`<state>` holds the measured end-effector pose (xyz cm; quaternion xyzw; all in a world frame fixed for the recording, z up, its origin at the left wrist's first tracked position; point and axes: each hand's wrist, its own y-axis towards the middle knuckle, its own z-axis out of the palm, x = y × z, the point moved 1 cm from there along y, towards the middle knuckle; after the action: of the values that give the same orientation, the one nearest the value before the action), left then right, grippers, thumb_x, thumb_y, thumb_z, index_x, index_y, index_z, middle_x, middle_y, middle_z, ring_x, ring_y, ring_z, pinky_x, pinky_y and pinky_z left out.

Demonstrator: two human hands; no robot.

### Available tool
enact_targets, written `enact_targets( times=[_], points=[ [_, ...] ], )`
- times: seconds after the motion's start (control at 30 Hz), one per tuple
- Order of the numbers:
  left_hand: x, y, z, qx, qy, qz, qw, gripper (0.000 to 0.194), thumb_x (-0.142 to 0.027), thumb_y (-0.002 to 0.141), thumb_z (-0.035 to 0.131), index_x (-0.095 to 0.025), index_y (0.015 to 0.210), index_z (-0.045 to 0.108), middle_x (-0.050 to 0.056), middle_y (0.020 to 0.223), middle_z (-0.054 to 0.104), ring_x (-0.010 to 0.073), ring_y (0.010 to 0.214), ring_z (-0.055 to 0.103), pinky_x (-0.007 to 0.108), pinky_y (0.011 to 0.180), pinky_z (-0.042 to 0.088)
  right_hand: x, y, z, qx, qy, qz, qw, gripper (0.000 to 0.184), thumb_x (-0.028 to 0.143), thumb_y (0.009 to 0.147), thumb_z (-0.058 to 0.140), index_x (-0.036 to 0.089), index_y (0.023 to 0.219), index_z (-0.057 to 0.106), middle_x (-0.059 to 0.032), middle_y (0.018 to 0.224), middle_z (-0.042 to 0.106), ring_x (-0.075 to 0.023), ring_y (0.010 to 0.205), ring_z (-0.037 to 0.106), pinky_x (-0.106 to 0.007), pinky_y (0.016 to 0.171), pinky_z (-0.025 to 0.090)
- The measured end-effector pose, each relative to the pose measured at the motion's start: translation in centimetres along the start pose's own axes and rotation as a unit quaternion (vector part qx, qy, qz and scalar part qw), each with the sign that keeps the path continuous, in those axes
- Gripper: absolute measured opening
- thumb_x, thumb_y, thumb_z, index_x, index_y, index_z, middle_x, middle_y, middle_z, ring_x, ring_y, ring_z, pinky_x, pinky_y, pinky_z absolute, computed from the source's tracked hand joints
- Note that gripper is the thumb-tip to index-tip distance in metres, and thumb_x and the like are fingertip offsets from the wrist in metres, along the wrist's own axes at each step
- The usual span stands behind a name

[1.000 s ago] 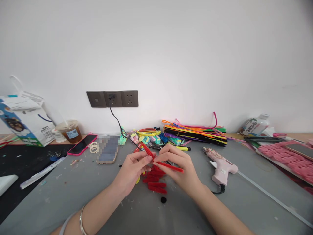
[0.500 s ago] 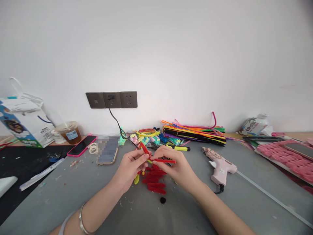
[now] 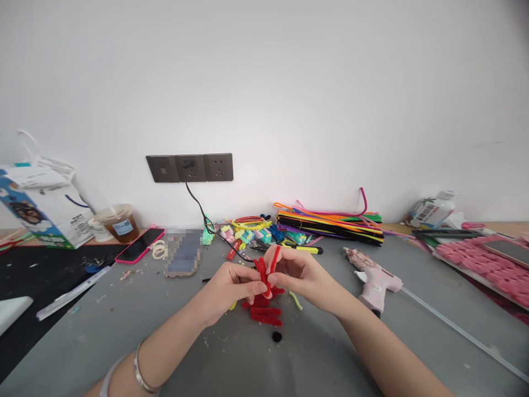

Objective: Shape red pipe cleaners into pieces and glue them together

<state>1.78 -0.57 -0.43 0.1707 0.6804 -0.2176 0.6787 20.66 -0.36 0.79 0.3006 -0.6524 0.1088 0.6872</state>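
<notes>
Both hands meet over the middle of the grey mat, pinching a folded red pipe cleaner (image 3: pixel 263 271). My left hand (image 3: pixel 231 289) grips it from the left, thumb on top. My right hand (image 3: pixel 300 275) pinches it from the right, and one red end sticks up past its thumb. Just beneath the fingers lie several bent red pipe cleaner pieces (image 3: pixel 266 316), partly covered by the hands. A small black pom-pom (image 3: pixel 276 336) sits nearer to me. Bits of yellow show beside the left fingers, and a pale yellow-green strip (image 3: pixel 296 300) lies under the right hand.
A pink glue gun (image 3: pixel 374 278) with a long glue stick lies at right. Along the wall are a bundle of colourful pipe cleaners (image 3: pixel 330 225) and a yellow cutter (image 3: pixel 308 250). Left stand two phones (image 3: pixel 140 246), a drink cup (image 3: pixel 119 223) and a carton (image 3: pixel 45 204).
The red pipe cleaner has gone from stretched out with an end pointing right to bunched upright folds. Both hands have shifted slightly right and closer together.
</notes>
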Motion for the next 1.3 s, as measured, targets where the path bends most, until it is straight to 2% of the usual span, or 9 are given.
enact_targets(
  times=[0.23, 0.5, 0.7, 0.83, 0.93, 1.07, 1.3],
  points=[
    [-0.3, -0.2, 0.3, 0.054, -0.016, -0.051, 0.997, 0.028, -0.042, 0.072, 0.078, -0.015, 0.075, 0.078, 0.007, 0.073, 0.071, 0.0105, 0.056, 0.050, 0.024, 0.057, 0.042, 0.2, 0.3, -0.2, -0.032, 0.046, 0.037, 0.998, 0.024, 0.037, 0.079, 0.076, 0.018, 0.079, 0.062, -0.0042, 0.086, 0.068, -0.0156, 0.076, 0.063, -0.029, 0.069, 0.051],
    [-0.7, -0.4, 0.2, 0.095, -0.064, -0.108, 0.988, 0.025, -0.040, 0.072, 0.079, -0.015, 0.074, 0.079, 0.011, 0.087, 0.074, 0.0073, 0.053, 0.048, 0.023, 0.054, 0.040, -0.1, 0.1, -0.3, -0.034, 0.061, 0.042, 0.997, 0.022, 0.033, 0.078, 0.077, 0.018, 0.077, 0.061, -0.0052, 0.089, 0.070, -0.0149, 0.076, 0.065, -0.028, 0.067, 0.053],
    [-0.9, -0.3, 0.0, 0.071, -0.050, -0.095, 0.992, 0.027, -0.040, 0.074, 0.078, -0.014, 0.072, 0.075, 0.007, 0.075, 0.071, 0.0078, 0.056, 0.051, 0.021, 0.057, 0.043, -0.2, 0.5, -0.5, -0.076, 0.056, 0.058, 0.994, 0.024, 0.033, 0.076, 0.079, 0.018, 0.077, 0.060, -0.0033, 0.083, 0.072, -0.0135, 0.071, 0.065, -0.028, 0.069, 0.053],
    [-0.4, -0.1, -0.1, 0.033, -0.017, -0.056, 0.998, 0.035, -0.047, 0.084, 0.066, -0.013, 0.090, 0.073, 0.011, 0.087, 0.075, 0.0111, 0.065, 0.058, 0.023, 0.065, 0.049, -0.7, 0.7, 0.0, -0.118, 0.050, 0.049, 0.991, 0.028, 0.034, 0.072, 0.082, 0.019, 0.074, 0.058, -0.0008, 0.079, 0.070, -0.0133, 0.067, 0.065, -0.029, 0.067, 0.054],
    [0.0, 0.1, -0.3, 0.015, 0.031, -0.028, 0.999, 0.033, -0.045, 0.084, 0.067, -0.013, 0.093, 0.071, 0.010, 0.083, 0.076, 0.0102, 0.060, 0.057, 0.021, 0.060, 0.047, -1.3, 0.8, 0.6, -0.142, 0.046, 0.032, 0.988, 0.026, 0.033, 0.072, 0.082, 0.020, 0.076, 0.059, 0.0010, 0.075, 0.067, -0.0130, 0.068, 0.064, -0.026, 0.064, 0.052],
    [0.4, 0.2, -0.5, 0.018, 0.072, -0.013, 0.997, 0.031, -0.042, 0.086, 0.063, -0.012, 0.087, 0.071, 0.008, 0.071, 0.075, 0.0091, 0.052, 0.055, 0.020, 0.052, 0.044, -1.6, 0.9, 0.8, -0.141, 0.049, 0.047, 0.988, 0.024, 0.036, 0.074, 0.080, 0.019, 0.082, 0.065, -0.0015, 0.075, 0.071, -0.0142, 0.069, 0.066, -0.028, 0.066, 0.052],
    [0.4, 0.1, -0.6, 0.002, 0.088, -0.010, 0.996, 0.033, -0.044, 0.086, 0.064, -0.012, 0.085, 0.072, 0.011, 0.078, 0.077, 0.0115, 0.057, 0.064, 0.019, 0.051, 0.047, -1.2, 0.8, 0.6, -0.138, 0.104, 0.074, 0.982, 0.025, 0.036, 0.074, 0.080, 0.019, 0.079, 0.064, -0.0033, 0.081, 0.075, -0.0127, 0.068, 0.066, -0.026, 0.066, 0.051]
  ],
)
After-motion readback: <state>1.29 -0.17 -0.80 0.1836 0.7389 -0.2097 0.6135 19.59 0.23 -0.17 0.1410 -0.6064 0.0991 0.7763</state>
